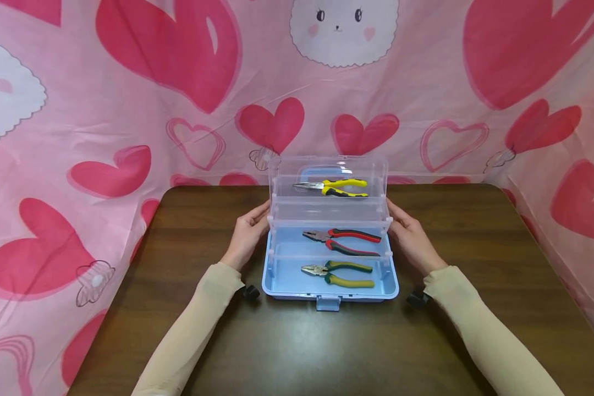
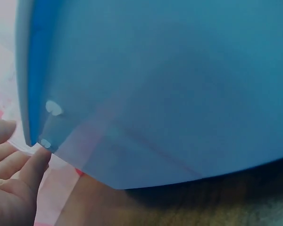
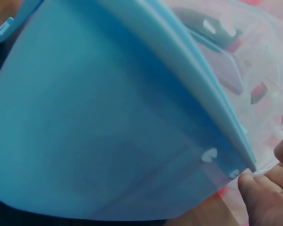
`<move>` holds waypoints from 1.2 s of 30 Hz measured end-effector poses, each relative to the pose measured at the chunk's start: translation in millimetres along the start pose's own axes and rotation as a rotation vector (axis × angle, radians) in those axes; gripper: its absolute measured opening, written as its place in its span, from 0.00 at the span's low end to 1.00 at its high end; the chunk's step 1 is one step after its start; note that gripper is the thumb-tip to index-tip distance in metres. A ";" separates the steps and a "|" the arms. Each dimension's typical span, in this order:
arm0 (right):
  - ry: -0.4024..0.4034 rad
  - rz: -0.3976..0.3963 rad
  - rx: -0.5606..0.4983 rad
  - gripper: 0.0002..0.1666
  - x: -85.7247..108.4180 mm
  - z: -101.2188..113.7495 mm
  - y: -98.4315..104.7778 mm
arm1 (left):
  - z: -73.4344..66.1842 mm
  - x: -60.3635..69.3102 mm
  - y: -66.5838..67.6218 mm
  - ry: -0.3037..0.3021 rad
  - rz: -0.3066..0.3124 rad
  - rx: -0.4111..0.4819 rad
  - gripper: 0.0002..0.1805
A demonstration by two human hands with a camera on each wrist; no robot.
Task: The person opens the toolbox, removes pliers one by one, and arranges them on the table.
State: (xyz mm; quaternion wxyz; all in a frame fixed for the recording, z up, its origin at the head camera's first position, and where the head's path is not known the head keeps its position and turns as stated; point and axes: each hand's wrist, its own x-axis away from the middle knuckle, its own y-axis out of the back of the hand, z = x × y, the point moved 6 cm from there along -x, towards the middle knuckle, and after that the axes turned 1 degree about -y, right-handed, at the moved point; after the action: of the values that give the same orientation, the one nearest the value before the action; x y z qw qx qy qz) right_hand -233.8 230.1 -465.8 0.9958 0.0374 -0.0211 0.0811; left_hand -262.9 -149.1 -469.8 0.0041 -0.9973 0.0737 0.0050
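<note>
Sky-blue rectangular plastic toolbox (image 1: 292, 296), transparent lid (image 1: 366, 164) up, clear trays (image 1: 326, 210) unfolded, on the dark wood-grain surface (image 1: 326, 352).
Left hand (image 1: 247, 234) and right hand (image 1: 413, 236), well apart, touch its rear corners with relaxed fingers; apparently a steadying step, so the next move calls for even support.

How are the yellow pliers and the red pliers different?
The yellow pliers have a long, thin nose, while the red pliers have a shorter, wider one. The yellow pliers have yellow and black handles; the red pliers have red and black ones. The yellow pliers lie farther back than the red pliers.

Both have their noses toward the left of the head view and their handles spread apart.
</note>
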 end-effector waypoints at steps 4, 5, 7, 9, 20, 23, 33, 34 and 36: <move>-0.032 0.014 0.008 0.35 -0.5 -1.2 -1.8 | 1.5 0.1 -2.3 -0.007 0.011 -0.056 0.31; -0.035 0.019 0.000 0.35 -0.7 -1.5 -2.4 | 1.9 0.3 -2.9 -0.008 0.012 -0.058 0.31; -0.044 0.028 -0.010 0.34 -1.5 -3.0 -3.5 | 3.1 0.4 -3.8 -0.009 0.014 -0.064 0.31; -0.053 0.033 -0.015 0.34 -2.3 -4.1 -4.1 | 3.5 0.8 -4.5 -0.011 0.017 -0.071 0.31; -0.104 0.048 -0.043 0.35 -2.5 -9.3 -3.7 | 6.5 1.3 -5.3 0.008 0.040 -0.097 0.33; -0.128 0.052 -0.059 0.36 -2.6 -12.5 -3.9 | 7.3 2.5 -5.1 0.019 0.039 -0.121 0.34; -0.127 0.062 -0.081 0.35 -6.1 -17.8 -6.6 | 11.1 2.9 -5.7 0.004 0.002 -0.088 0.30; -0.126 0.064 -0.081 0.35 -6.3 -18.1 -6.5 | 12.1 3.1 -5.2 0.006 0.000 -0.096 0.30; -0.133 0.071 -0.077 0.35 -6.6 -18.7 -6.7 | 14.1 3.5 -3.9 0.009 -0.007 -0.114 0.29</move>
State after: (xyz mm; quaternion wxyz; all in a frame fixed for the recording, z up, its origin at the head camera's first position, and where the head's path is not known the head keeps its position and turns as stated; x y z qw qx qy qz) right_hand -238.6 223.9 -485.2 0.9894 0.0036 -0.0914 0.1128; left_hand -259.0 -145.6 -483.9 -0.0530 -0.9962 0.0696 0.0045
